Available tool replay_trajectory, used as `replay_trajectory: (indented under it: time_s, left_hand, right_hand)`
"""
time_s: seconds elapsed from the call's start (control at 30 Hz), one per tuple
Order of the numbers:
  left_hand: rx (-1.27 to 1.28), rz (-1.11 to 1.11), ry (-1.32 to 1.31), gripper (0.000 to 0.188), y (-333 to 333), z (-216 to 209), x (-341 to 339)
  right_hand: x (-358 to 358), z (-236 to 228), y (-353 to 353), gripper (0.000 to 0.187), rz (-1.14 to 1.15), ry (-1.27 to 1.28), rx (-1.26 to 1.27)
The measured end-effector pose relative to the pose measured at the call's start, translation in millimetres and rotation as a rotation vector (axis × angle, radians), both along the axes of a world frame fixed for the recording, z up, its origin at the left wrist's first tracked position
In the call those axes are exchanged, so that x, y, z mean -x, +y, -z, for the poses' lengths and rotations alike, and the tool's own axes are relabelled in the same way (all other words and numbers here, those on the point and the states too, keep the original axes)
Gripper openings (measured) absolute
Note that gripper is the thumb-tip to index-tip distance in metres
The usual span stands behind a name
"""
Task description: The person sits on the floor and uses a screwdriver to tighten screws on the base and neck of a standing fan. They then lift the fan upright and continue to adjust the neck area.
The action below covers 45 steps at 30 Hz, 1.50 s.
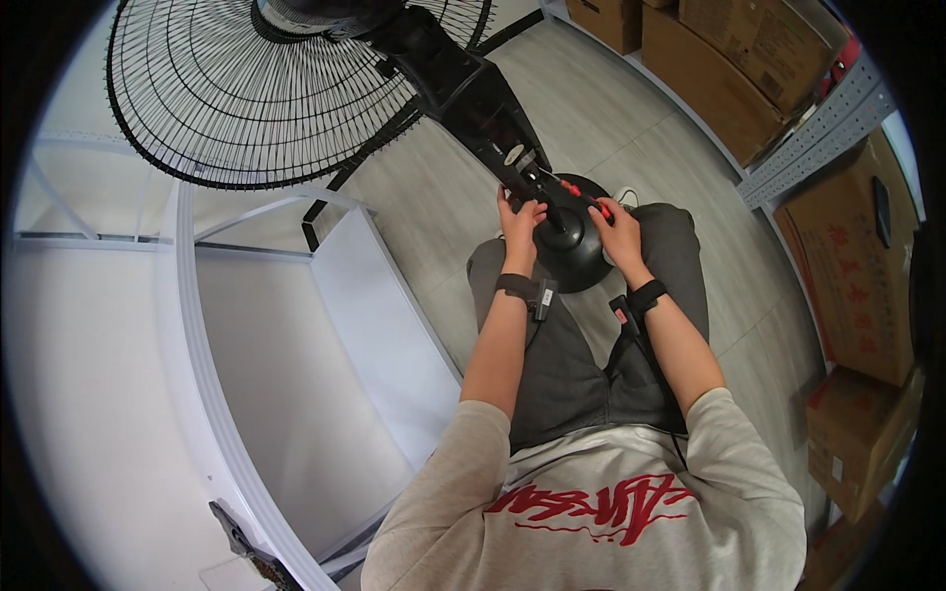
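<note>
A black standing fan leans over the floor in front of me, its column housing running down to a round black base between my legs. My left hand is closed around the lower end of that housing. In my right hand is a screwdriver with a red and black handle. Its shaft points up and left to an opening low on the housing, where small metal parts show. Whether the tip sits in a screw is too small to tell.
The fan's wire grille fills the upper left. A white metal shelf frame stands at my left. Along the right, cardboard boxes sit on a grey perforated rack, with a dark phone-like object on one box.
</note>
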State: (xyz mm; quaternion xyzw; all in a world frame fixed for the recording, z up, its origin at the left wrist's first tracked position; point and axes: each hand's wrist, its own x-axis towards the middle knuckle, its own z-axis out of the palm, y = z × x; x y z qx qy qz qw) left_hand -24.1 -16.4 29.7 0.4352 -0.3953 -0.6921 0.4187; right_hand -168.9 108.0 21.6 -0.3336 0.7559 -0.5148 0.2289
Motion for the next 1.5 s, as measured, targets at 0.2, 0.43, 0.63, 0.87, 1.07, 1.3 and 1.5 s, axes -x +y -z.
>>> replay_trajectory:
  time_s: [0.2, 0.43, 0.63, 0.87, 1.07, 1.3, 1.5]
  left_hand:
    - [0.004, 0.007, -0.005, 0.078, 0, 0, -1]
    - [-0.001, -0.007, -0.025, 0.079, 2, -4, -1]
    - [-0.007, -0.004, -0.026, 0.079, 3, -8, 3]
    - [-0.004, 0.012, -0.003, 0.080, -2, 2, -2]
    - [-0.006, 0.011, -0.022, 0.080, -2, 3, -2]
    - [-0.011, 0.003, -0.031, 0.080, 2, -3, -1]
    - [-0.015, 0.007, -0.037, 0.081, 3, -8, 0]
  right_hand:
    - [-1, -10, 0, 0.033, 0.042, 0.055, -0.016]
    - [-3, -11, 0, 0.034, 0.020, 0.188, 0.084]
    - [2, 2, -4, 0.035, 0.024, 0.097, 0.034]
    - [-4, -13, 2, 0.037, -0.037, 0.232, 0.071]
    - [-4, -10, 1, 0.036, -0.065, 0.155, -0.032]
    - [2, -11, -5, 0.037, -0.083, -0.056, -0.018]
    - [8, -9, -8, 0.046, -0.208, -0.365, -0.134]
